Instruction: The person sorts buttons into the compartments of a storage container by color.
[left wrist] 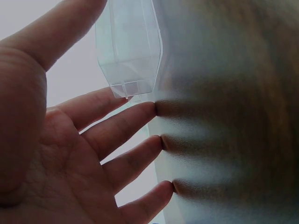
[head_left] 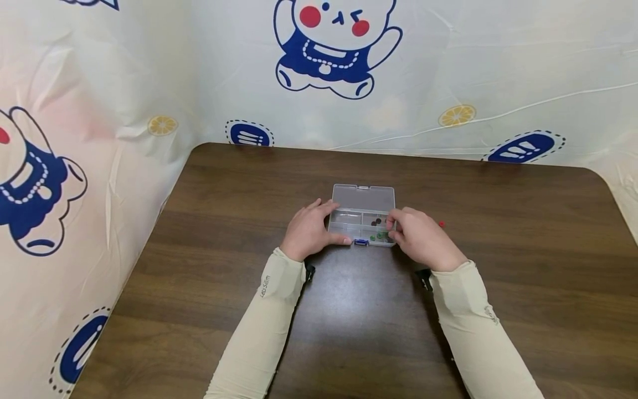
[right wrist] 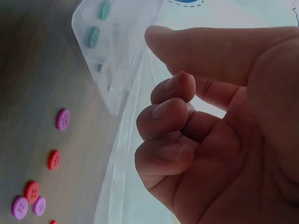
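A clear plastic compartment box [head_left: 346,229] lies on the table with its lid [head_left: 364,197] folded back. My left hand [head_left: 309,228] grips its left end, thumb along the front edge and forefinger near the hinge. In the left wrist view the other fingertips [left wrist: 161,142] rest on the tabletop. Over the box's right end is my right hand [head_left: 423,238], thumb and forefinger bent toward the compartments. Green buttons [head_left: 380,235] lie in the front right compartment, dark brown buttons [head_left: 376,221] in the back right one. The right forefinger's tip is hidden behind the thumb in the right wrist view.
A red button [head_left: 441,224] lies on the brown wooden table [head_left: 239,221], right of the box. Purple [right wrist: 63,119] and red buttons [right wrist: 54,159] are scattered there in the right wrist view. A cartoon-printed curtain [head_left: 423,72] hangs behind the table and on its left.
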Motion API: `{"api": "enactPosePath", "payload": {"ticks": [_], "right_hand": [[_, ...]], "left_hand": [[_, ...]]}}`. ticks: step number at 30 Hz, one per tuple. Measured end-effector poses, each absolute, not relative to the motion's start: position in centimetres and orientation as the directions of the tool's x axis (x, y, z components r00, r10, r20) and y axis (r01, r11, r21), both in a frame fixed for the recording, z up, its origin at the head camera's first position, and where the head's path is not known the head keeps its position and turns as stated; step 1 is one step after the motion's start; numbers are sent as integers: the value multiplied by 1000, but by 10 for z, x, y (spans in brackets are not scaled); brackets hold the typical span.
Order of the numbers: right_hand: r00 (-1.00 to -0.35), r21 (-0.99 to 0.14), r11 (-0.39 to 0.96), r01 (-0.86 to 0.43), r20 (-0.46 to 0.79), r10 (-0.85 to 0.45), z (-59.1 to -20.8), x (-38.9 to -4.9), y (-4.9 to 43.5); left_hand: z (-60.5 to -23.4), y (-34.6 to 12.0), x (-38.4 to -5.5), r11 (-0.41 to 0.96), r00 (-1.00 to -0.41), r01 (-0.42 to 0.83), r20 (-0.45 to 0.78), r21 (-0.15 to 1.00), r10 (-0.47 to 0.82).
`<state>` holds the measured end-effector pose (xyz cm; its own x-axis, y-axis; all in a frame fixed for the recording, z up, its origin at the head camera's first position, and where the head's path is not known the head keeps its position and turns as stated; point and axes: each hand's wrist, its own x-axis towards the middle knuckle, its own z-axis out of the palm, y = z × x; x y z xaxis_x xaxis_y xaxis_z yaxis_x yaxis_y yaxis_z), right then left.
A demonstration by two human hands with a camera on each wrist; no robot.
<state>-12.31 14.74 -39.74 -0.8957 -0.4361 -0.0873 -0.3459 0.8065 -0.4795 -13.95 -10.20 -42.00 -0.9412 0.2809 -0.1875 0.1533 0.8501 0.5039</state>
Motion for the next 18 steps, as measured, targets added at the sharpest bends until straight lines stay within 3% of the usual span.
{"api": "enactPosePath", "payload": {"ticks": [18], "right_hand": [[-922,-512,815,-273,-104,-374,-397,-123,166]], "left_hand": [[-422,-103,-140,849,-941,163,-178,503,286]]}}
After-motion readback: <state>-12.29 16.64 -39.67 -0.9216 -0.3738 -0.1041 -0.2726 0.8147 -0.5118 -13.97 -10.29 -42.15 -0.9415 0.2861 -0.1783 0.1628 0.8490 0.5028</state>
